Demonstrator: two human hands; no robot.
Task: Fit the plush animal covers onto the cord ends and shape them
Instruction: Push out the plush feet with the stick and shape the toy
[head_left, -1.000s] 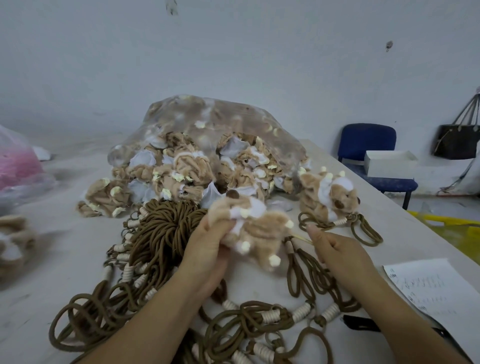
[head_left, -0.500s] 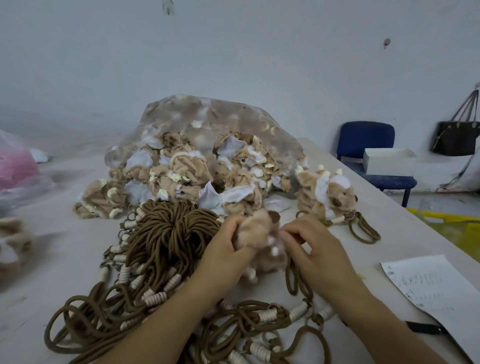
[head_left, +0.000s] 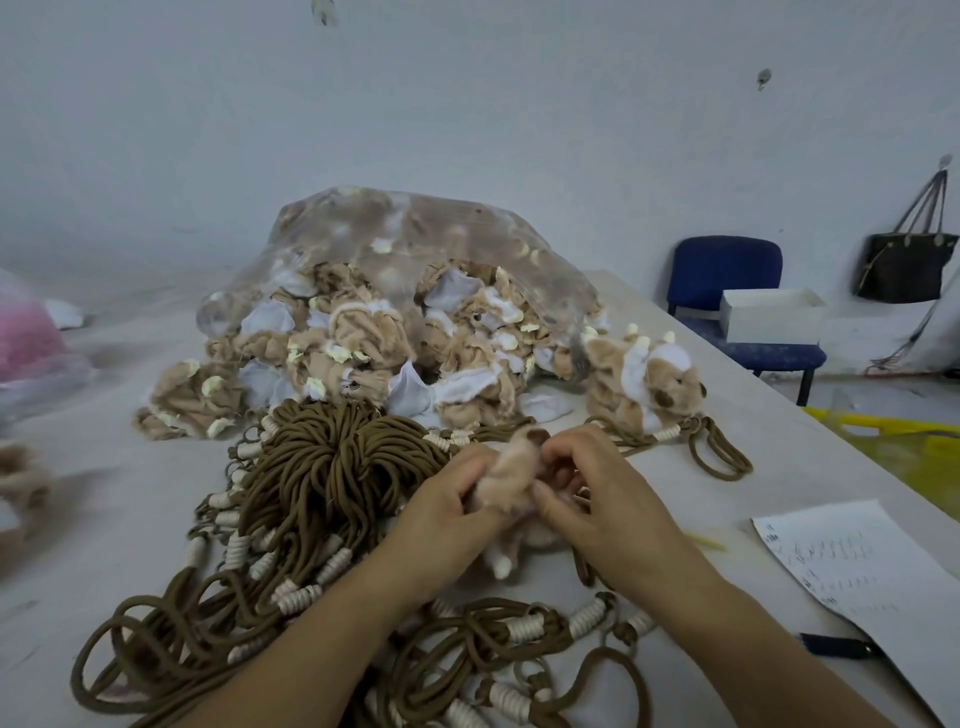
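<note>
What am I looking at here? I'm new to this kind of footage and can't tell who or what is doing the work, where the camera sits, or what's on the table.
There is no machine here: these are a person's two bare hands. The single picture comes from a camera worn on the person's head, looking forward and down. The left hand and right hand both pinch one tan plush cover between them. Around the hands, on the table, lies a heap of brown cords with pale wrapped ends. Behind it, a clear bag spills more covers. To the right are a finished animal on its cord, a paper and a pen.
</note>
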